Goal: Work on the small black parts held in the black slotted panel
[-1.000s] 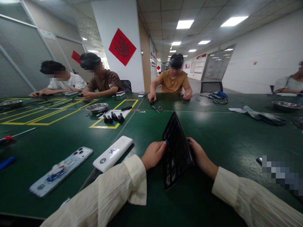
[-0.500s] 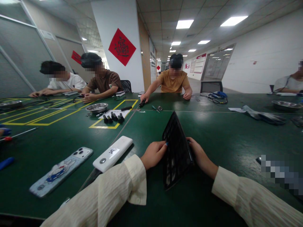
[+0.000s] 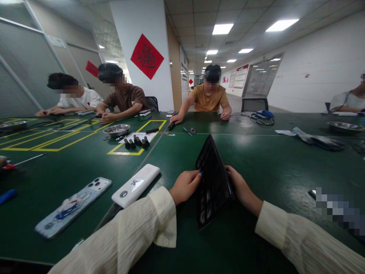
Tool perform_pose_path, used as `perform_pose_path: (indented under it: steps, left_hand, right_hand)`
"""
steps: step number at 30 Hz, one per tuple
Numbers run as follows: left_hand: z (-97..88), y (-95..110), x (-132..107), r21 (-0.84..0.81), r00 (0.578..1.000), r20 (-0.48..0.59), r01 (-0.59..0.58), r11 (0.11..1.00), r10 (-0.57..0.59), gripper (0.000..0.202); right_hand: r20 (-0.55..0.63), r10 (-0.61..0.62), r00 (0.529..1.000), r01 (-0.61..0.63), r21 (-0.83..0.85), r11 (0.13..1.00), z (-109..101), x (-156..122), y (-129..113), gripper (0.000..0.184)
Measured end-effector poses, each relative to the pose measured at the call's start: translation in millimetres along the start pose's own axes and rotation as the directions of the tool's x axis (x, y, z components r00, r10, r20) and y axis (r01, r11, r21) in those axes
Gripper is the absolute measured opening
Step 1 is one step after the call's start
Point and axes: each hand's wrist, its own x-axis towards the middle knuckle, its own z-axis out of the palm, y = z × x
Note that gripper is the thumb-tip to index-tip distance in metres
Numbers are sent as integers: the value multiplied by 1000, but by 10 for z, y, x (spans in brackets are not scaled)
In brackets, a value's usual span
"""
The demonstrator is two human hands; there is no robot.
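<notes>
A flat black panel (image 3: 211,182) with pale markings on its face stands tilted on the green table (image 3: 256,163), its far corner raised. My left hand (image 3: 185,186) grips its left edge with curled fingers. Against the panel's right edge, my right hand (image 3: 242,190) is wrapped round it. Both arms wear cream sleeves.
A white power bank (image 3: 136,185) and a phone in a cartoon case (image 3: 74,205) lie to my left. Farther off are a metal bowl (image 3: 116,130), small black parts (image 3: 137,142) and yellow tape lines. Several people sit around the table; cables (image 3: 261,117) and gloves (image 3: 316,140) lie at right.
My hands and the panel have stayed still. The person opposite in the orange shirt reached an arm out to the left over the table.
</notes>
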Motion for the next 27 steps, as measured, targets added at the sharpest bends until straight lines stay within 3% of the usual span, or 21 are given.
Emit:
perform_pose_path:
  steps: [9, 27]
  left_hand:
    - [19, -30, -3, -53, 999, -8, 47, 997, -48, 46]
    - [9, -30, 1, -19, 1000, 2, 13, 1000, -13, 40]
  right_hand:
    - [0, -8, 1000, 8, -12, 1000, 9, -5, -13, 30]
    - [14, 15, 1000, -15, 14, 1000, 15, -24, -56, 32]
